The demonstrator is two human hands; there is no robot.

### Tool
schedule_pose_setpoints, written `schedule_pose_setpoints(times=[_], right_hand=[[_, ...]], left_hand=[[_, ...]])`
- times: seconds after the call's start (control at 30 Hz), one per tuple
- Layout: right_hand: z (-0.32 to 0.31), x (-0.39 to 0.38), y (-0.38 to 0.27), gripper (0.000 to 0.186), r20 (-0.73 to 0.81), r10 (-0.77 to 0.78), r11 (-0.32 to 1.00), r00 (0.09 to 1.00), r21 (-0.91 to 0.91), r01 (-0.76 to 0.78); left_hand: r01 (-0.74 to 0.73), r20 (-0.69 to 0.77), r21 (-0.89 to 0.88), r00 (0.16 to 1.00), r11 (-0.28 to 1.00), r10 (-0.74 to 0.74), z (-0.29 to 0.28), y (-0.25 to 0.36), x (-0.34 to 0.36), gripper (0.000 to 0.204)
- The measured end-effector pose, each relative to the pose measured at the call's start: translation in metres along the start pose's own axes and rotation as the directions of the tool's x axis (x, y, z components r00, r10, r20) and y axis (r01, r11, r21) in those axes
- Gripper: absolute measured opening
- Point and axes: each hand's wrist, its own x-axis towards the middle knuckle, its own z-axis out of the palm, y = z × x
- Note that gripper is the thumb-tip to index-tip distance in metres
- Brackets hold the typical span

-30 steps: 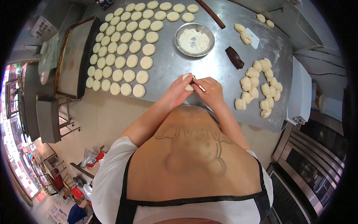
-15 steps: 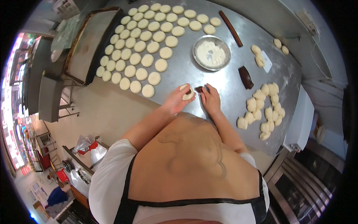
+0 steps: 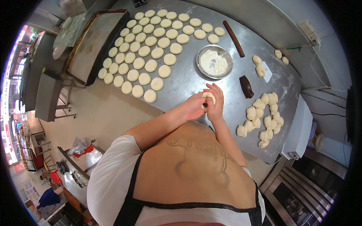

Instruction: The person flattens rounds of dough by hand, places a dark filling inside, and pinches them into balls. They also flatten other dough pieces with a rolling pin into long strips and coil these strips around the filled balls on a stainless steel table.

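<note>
Head view: both hands at near edge of steel table (image 3: 177, 88), close together in front of the apron (image 3: 196, 165); dough piece (image 3: 208, 96) is between them, pale, with a bit of dark filling (image 3: 205, 106) showing at its lower side; left hand (image 3: 195, 107) grasping it from the left, fingers curled, partly hidden by the other; right hand (image 3: 216, 104) grasping it from the right, thumb bent over the dough, fingers loosely extended past its far side; exact fingertip contact too small to tell.

Around the hands: metal bowl (image 3: 198, 67) just beyond, white flour (image 3: 212, 62) inside; dark brown block (image 3: 246, 87) to the right, lying alone on the table; brown rolling pin (image 3: 233, 38) farther off, slanted; white scraper (image 3: 267, 72) right of that, dough lumps lying just beside it; big cluster of dough lumps (image 3: 259, 103) on the right part of the table, many touching; two more small dough pieces (image 3: 278, 54) near the wall; flattened dough rounds (image 3: 151, 65) in rough rows over the left part, mostly apart; dark-rimmed baking tray (image 3: 94, 41) beside the table's left end; person wears white sleeves (image 3: 113, 158) under the tan apron, its straps black.
</note>
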Motion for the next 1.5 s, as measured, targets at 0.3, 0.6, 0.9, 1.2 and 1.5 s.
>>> schedule_pose_setpoints(times=[0.3,0.6,0.9,1.2,1.5], right_hand=[[0.009,0.028,-0.016,0.034,-0.205,0.495,0.751,0.845,0.59,-0.297],[-0.02,0.028,-0.015,0.031,0.125,0.089,0.946,0.988,0.301,-0.123],[-0.011,0.029,-0.022,0.029,-0.303,0.3,0.882,0.904,0.449,-0.143],[-0.02,0.028,-0.028,0.032,0.017,0.186,0.929,0.982,0.323,-0.181],[0.001,0.033,-0.042,0.028,-0.393,0.149,0.949,0.907,0.316,-0.019]], left_hand=[[-0.298,-0.016,0.193,0.952,0.935,0.306,0.023,0.002,0.006,0.037],[-0.202,-0.02,0.069,0.979,0.977,0.204,0.017,0.016,-0.004,0.032],[-0.211,0.09,-0.088,0.972,0.973,0.219,0.048,0.011,-0.012,0.036],[-0.223,0.011,0.064,0.975,0.973,0.223,0.026,0.018,-0.009,0.036],[-0.489,0.138,0.564,0.851,0.666,0.507,0.055,0.003,-0.014,0.036]])
